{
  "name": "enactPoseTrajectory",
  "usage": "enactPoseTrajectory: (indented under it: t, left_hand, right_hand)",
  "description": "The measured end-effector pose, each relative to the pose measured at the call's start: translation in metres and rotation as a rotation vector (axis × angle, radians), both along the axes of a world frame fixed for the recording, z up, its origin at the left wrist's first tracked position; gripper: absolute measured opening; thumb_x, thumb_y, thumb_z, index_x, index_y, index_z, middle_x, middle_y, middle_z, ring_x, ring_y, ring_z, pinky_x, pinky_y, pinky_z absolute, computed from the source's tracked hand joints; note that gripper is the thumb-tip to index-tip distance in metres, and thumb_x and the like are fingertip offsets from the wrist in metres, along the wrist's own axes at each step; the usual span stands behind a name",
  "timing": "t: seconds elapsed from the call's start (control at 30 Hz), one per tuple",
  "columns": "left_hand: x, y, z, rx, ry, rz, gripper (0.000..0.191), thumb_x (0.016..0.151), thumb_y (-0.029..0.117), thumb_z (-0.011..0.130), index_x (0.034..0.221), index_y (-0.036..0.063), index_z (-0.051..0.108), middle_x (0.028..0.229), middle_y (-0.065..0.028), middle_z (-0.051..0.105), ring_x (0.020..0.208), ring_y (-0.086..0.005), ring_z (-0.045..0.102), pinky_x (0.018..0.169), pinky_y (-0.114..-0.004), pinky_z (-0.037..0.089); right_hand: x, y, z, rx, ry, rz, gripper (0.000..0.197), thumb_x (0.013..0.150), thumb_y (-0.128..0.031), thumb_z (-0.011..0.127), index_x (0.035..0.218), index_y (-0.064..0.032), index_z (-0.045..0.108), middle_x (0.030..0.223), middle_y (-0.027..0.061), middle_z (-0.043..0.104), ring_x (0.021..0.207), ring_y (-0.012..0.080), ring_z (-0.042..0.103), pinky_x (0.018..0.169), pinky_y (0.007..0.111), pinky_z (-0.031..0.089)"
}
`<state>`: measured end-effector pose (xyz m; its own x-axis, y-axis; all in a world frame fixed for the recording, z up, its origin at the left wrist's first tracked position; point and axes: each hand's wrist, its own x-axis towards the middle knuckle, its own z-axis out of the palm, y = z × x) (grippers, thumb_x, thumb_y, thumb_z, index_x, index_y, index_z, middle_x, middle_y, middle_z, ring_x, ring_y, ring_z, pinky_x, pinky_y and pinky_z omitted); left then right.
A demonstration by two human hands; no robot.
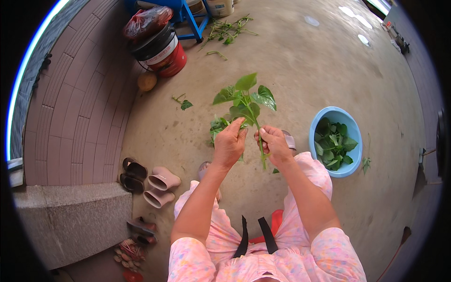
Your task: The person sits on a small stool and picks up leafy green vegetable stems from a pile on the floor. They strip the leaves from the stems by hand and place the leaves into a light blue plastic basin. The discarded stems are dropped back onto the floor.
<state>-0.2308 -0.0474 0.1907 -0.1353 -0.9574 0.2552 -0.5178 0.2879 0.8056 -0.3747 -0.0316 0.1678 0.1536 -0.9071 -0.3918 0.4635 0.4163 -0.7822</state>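
My right hand (276, 144) grips the green stem (261, 149) of a leafy sprig, which stands nearly upright before me. Broad heart-shaped leaves (246, 81) spread from its upper part. My left hand (229, 143) is at the sprig's left side, thumb and forefinger close together by the lower leaf (243, 112). Whether those fingertips pinch a leaf or stalk cannot be made out. Behind that hand, a pile of greens (218, 125) lies on the floor, partly hidden. To my right stands a light-blue plastic basin (356, 158) holding picked green leaves (333, 141).
Stripped stems (229, 30) lie on the concrete floor (282, 63) near a blue stool (192, 24). A red bucket (172, 61) with a bag on top stands by the tiled wall (81, 95). Pink boots (164, 178) and dark shoes (134, 174) are at left, beside a stone step (74, 218).
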Motion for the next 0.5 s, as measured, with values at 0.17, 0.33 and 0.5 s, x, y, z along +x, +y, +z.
enactPoseTrajectory:
  t: [0.17, 0.33, 0.5]
  left_hand:
    - [0.003, -0.008, -0.007, -0.174, -0.074, -0.001, 0.014, 0.072, 0.007, 0.059, 0.086, 0.0056, 0.058, 0.074, -0.0105, 0.057, 0.064, -0.0283, 0.056, 0.053, -0.035, 0.043]
    - [0.01, -0.008, -0.003, -0.231, -0.288, -0.046, 0.009, 0.066, 0.005, 0.058, 0.072, 0.0084, 0.053, 0.065, -0.0066, 0.05, 0.061, -0.026, 0.053, 0.05, -0.036, 0.041]
    - [0.011, -0.006, 0.0, -0.282, -0.362, -0.08, 0.01, 0.063, 0.004, 0.056, 0.067, 0.0091, 0.049, 0.064, -0.0062, 0.047, 0.062, -0.0244, 0.052, 0.049, -0.037, 0.041]
  right_hand:
    - [0.001, 0.002, -0.001, -0.011, -0.107, 0.123, 0.017, 0.087, -0.017, 0.046, 0.076, -0.007, 0.054, 0.064, -0.0031, 0.051, 0.046, 0.0017, 0.034, 0.039, 0.016, 0.025]
    - [0.005, 0.003, 0.003, -0.055, 0.0, 0.132, 0.016, 0.086, -0.016, 0.047, 0.079, -0.0036, 0.055, 0.066, -0.003, 0.052, 0.048, 0.0044, 0.038, 0.042, 0.018, 0.029]
    - [0.012, 0.005, -0.016, -0.507, 0.571, -0.033, 0.017, 0.083, -0.012, 0.051, 0.078, 0.003, 0.054, 0.061, 0.005, 0.05, 0.052, 0.0138, 0.043, 0.05, 0.027, 0.038]
